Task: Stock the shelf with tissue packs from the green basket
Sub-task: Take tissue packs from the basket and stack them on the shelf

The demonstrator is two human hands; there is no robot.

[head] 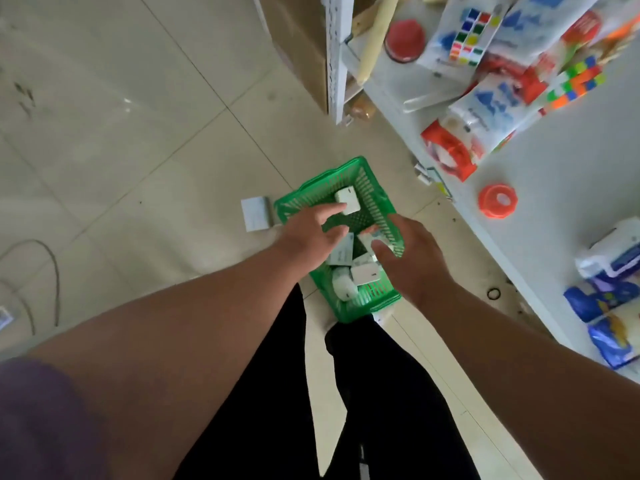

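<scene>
While several tissue packs (365, 273) lay in the green basket (375, 202) on the floor beside the shelf (571, 168), we reached in with our left hand (306, 233) and right hand (414, 259), fingers apart, nothing gripped; most stocking remained.

Tiled floor (138, 140) — green basket (377, 199).

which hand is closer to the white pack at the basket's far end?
Left. The left hand has fingertips at the far pack; the right hand is nearer the person, by the right rim.
</scene>
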